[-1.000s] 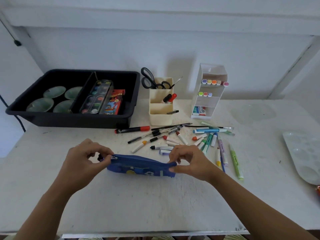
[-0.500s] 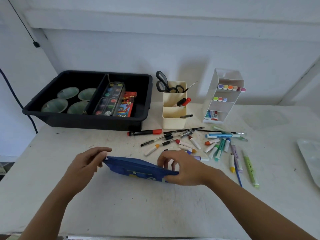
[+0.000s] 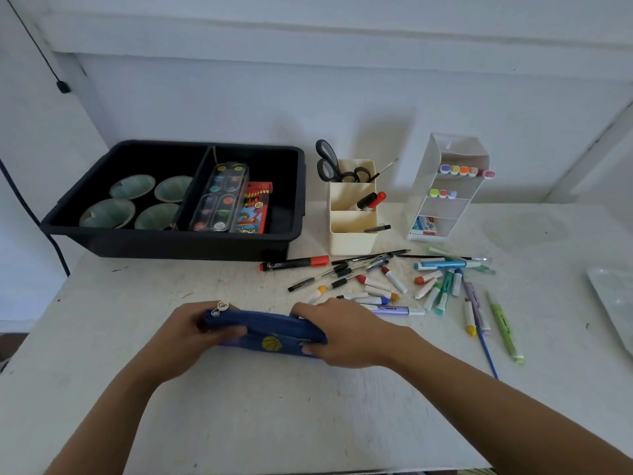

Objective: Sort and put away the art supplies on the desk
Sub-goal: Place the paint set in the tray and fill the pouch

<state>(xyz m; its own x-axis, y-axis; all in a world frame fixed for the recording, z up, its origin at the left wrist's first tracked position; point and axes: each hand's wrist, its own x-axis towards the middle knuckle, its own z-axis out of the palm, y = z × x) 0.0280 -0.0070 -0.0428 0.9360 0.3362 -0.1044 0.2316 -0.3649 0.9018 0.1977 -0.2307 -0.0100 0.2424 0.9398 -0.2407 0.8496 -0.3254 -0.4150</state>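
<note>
A blue zip pencil case (image 3: 270,332) lies across the white desk (image 3: 239,416) in front of me. My left hand (image 3: 191,332) grips its left end, where a small round zip pull sticks up. My right hand (image 3: 346,332) clasps its right end. Behind the case a loose pile of markers and pens (image 3: 387,286) spreads over the desk, with a red-capped black marker (image 3: 294,262) at its left and a green highlighter (image 3: 505,332) at the far right.
A black bin (image 3: 178,241) at back left holds several green dishes, a watercolour set (image 3: 219,197) and a crayon box. A cream pen holder (image 3: 352,217) with scissors and a white tiered marker rack (image 3: 445,190) stand behind the pile. A clear palette (image 3: 613,303) lies at the right edge.
Both hands have closed further round the ends of the case, the left thumb now on its front. The view has shifted, so everything sits a little further right and lower.
</note>
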